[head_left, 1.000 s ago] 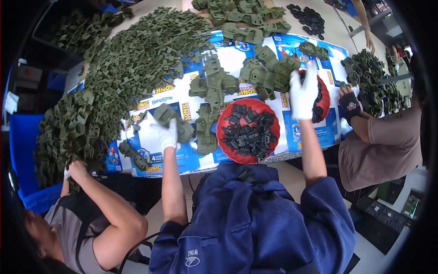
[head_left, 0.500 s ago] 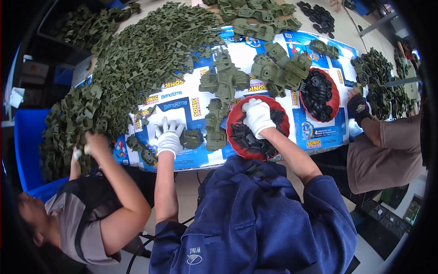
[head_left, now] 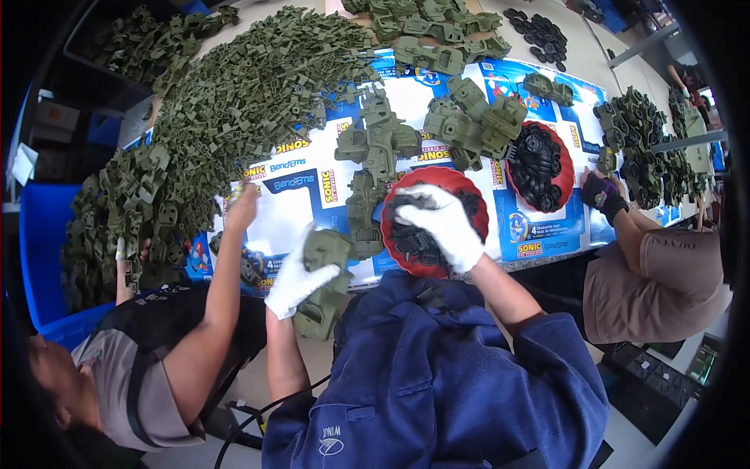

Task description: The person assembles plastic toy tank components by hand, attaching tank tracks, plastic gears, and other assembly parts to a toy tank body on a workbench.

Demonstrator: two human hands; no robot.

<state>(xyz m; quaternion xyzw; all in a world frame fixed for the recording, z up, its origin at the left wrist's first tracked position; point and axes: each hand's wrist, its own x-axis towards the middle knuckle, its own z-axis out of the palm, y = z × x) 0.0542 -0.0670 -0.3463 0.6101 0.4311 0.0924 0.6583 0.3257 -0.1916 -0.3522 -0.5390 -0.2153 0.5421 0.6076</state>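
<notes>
My left hand (head_left: pixel 301 283), in a white glove, is closed on an olive-green toy vehicle body (head_left: pixel 326 262). The body is tilted up at the table's near edge, with the thumb across its face. Over the near red bowl (head_left: pixel 482 221) is my white-gloved right hand (head_left: pixel 444 227), its fingers curled toward the thumb. Whatever they may pinch is hidden or too small to name. Black plastic parts (head_left: pixel 412 244) fill the bowl beneath it. Just left of the bowl lie more green vehicle bodies (head_left: pixel 362 213), bunched in a row.
A big heap of small green parts (head_left: pixel 258 86) covers the table's far left. Another red bowl (head_left: pixel 568 176) holds black pieces. Black wheels (head_left: pixel 539 35) lie at the back. A co-worker's bare hand (head_left: pixel 244 205) reaches in at left; a dark-gloved one (head_left: pixel 601 194) works at right.
My left hand has picked a green vehicle body up off the table and brought it nearer me. My right hand has lifted slightly within the bowl, its fingers turned left. The left co-worker's arm reached forward.
</notes>
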